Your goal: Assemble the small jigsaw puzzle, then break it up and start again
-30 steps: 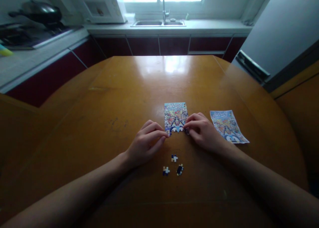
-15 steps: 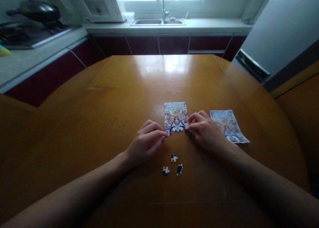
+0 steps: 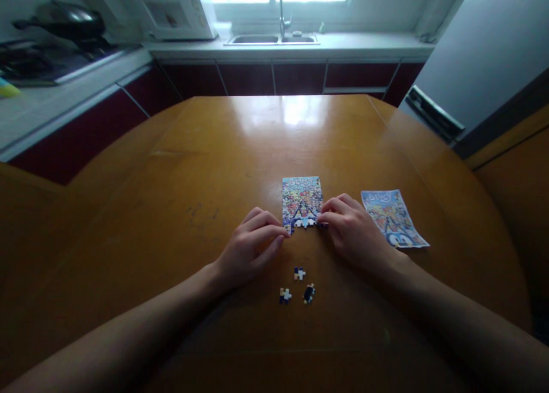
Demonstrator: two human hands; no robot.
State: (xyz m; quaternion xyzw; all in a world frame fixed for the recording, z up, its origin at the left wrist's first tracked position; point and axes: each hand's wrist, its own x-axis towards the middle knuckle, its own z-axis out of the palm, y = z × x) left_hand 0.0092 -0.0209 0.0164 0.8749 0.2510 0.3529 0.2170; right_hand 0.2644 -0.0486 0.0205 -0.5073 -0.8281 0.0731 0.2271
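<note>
A partly assembled jigsaw puzzle (image 3: 301, 197) lies on the table with a crowded, colourful picture and a notched lower edge. At its lower left corner, my left hand (image 3: 256, 241) has its fingers closed together, the index fingertip on the corner. My right hand (image 3: 352, 224) reaches in from the other side, finger and thumb closed at the lower right edge on a dark puzzle piece (image 3: 325, 226), mostly covered by the fingers. Nearer to me lie three loose pieces: one white and dark (image 3: 299, 273), a similar one (image 3: 285, 295), and a mostly black one (image 3: 309, 293).
A printed sheet (image 3: 392, 215) with a matching picture lies right of the puzzle, partly behind my right hand. The wooden table (image 3: 240, 147) has rounded sides. Beyond it are a sink (image 3: 257, 39), a counter (image 3: 364, 41), and a wok (image 3: 68, 20) on the left.
My right hand has shifted slightly left and up along the puzzle's right edge. My left hand and the loose pieces have stayed put.
</note>
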